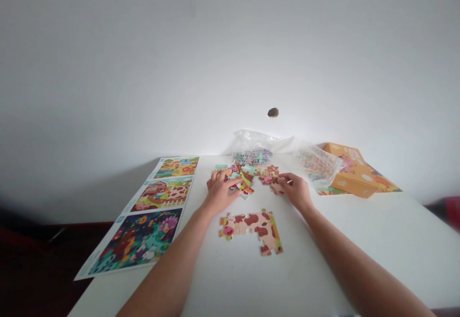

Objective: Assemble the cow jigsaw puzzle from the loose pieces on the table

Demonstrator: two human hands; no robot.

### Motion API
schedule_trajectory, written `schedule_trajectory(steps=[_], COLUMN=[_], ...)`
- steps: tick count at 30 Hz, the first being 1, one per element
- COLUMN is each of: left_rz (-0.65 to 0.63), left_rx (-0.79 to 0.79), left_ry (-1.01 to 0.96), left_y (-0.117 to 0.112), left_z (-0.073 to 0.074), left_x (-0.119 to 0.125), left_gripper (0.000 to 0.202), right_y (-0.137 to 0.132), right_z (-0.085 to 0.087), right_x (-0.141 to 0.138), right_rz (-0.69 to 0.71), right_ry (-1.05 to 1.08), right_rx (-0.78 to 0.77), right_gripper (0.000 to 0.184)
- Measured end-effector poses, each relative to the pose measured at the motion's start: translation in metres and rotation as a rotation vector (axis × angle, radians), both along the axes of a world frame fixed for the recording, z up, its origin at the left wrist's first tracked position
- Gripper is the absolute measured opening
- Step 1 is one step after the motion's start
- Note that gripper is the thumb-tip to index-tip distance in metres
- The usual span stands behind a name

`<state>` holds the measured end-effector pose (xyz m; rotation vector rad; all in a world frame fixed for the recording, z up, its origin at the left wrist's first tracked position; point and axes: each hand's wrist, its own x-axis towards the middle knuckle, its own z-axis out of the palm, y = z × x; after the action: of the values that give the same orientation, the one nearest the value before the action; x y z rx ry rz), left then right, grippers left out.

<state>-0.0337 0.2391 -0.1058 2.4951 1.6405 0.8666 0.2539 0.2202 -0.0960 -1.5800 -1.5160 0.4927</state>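
Right-hand fingers (pixel 287 177) hold a spotted piece (pixel 276 186)

The spotted piece is brown and cream. It is on the far side of the joined cow (pixel 264 230), close to the cow's right end. The right hand (pixel 298 191) has finger and thumb pinched on the right edge of the piece. I can't tell if the piece is up off the surface (pixel 230 283) or flat on it. It is too small to tell which way its long side goes.

From the right fingers, the joined cow is on the near side and a bit to the left. It is bent like a corner. One long part goes from left to right, with the pink nose at the left end. The other part comes to the near side from the right end. The right hand is closer to that right end. The left hand (pixel 218 195) is closer to the nose.

The left hand is on a messy pile (pixel 246 177) of pieces, left of the spotted piece. Its fingers are spread and loose. A pig piece (pixel 266 178) is just beside the spotted piece, to its far left.

Farther away is a clear bag (pixel 253 156) with lots of bits in it. To the right is an orange box (pixel 354 168). On the left is a sheet (pixel 163 194) with three pictures.
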Motion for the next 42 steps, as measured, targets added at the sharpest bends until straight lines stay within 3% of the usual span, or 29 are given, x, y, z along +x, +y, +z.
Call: schedule_trajectory(steps=[4,8,11,15,34,42], left_rz=[-0.037,-0.198,-0.285,-0.288,-0.289,-0.29], left_rx=[0.055,0.062,0.04,0.041,0.052,0.081], left_ry=[-0.041,-0.092,-0.114,-0.135,-0.146,-0.159], left_y=[-0.001,-0.006,-0.011,-0.014,-0.011,-0.01], left_z=[0.005,0.011,0.013,0.014,0.011,0.012], left_x=[0.002,0.008,0.014,0.017,0.015,0.014], left_gripper=[0.043,0.066,0.076,0.063,0.058,0.058], right_y=[-0.004,-0.012,-0.019,-0.023,-0.023,-0.023], right_z=[0.005,0.009,0.01,0.009,0.007,0.005], right_x=[-0.005,-0.021,-0.035,-0.045,-0.044,-0.044], right_rz=[0.056,0.189,0.3,0.372,0.425,0.419], right_ry=[0.436,0.722,0.692,0.631,0.586,0.509], right_rx=[-0.119,-0.252,-0.287,-0.293,-0.28,-0.206], right_gripper=[0.037,0.045,0.045,0.045,0.041,0.037])
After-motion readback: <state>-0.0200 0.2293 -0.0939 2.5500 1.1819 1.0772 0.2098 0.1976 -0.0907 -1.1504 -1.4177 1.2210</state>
